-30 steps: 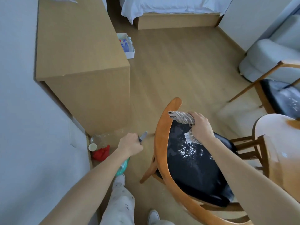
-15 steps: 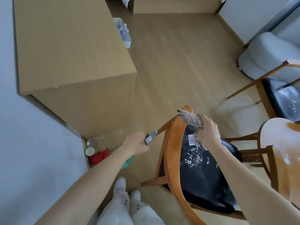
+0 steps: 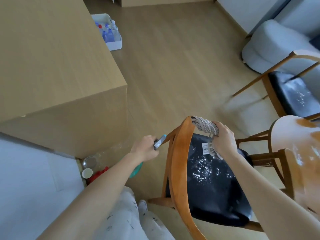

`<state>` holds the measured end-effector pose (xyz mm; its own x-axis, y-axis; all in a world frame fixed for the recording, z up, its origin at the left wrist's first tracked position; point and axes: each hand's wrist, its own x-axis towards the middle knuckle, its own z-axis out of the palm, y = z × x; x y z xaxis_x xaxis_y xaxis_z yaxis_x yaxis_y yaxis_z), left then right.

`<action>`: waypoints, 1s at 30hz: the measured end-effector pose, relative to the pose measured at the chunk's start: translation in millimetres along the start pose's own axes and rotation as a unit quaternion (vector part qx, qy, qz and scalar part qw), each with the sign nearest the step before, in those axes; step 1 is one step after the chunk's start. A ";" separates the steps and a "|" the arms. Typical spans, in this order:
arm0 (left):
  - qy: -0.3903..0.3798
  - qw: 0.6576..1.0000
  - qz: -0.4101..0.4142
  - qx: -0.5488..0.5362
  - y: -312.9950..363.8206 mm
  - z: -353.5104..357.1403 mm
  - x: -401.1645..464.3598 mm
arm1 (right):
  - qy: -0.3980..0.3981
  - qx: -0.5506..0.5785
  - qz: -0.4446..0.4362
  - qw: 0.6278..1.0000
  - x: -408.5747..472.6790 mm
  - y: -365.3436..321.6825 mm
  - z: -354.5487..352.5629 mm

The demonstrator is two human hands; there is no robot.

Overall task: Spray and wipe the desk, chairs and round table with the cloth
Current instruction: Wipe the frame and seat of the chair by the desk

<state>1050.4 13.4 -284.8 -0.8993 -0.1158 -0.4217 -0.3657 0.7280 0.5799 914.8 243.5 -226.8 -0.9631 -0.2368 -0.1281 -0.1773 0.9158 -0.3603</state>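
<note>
A wooden chair [image 3: 180,163] with a black seat [image 3: 213,191] stands in front of me; white spray foam dots the seat. My right hand [image 3: 224,141] grips a bunched grey cloth [image 3: 207,125] against the top end of the chair's curved backrest. My left hand [image 3: 147,149] holds a teal spray bottle [image 3: 160,141] by its neck, left of the chair, with the bottle's body mostly hidden under my forearm. The wooden desk [image 3: 57,54] fills the upper left. The round table [image 3: 297,135] edge, streaked with spray, shows at the right.
A second chair [image 3: 292,94] with a sprayed black seat stands at the far right, near a grey armchair [image 3: 270,47]. A white bin of bottles [image 3: 110,33] sits on the floor beside the desk. Cups and red items [image 3: 93,168] lie under the desk by the wall.
The view has shifted closer and to the right. My right hand with the cloth has slid along the backrest's top end; my left hand with the bottle moved slightly right, toward the chair.
</note>
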 end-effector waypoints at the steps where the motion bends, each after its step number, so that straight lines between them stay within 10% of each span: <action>1: -0.005 1.000 0.007 0.000 0.2 -3.2 9.0 | 0.002 0.001 0.002 1.000 3.3 -0.2 1.1; 16: -0.114 0.993 0.019 0.008 -2.9 -30.8 96.0 | 0.055 0.030 0.127 0.990 25.5 -17.5 12.4; 30: -0.049 0.992 0.068 0.099 -18.8 -64.0 116.0 | 0.021 0.126 0.223 0.966 44.1 -46.9 58.9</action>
<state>937.7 -56.9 -300.0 -0.9059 0.0522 -0.4203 -0.1794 0.8517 0.4924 892.6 171.1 -270.0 -0.9410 0.1809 -0.2859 0.3064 0.8144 -0.4929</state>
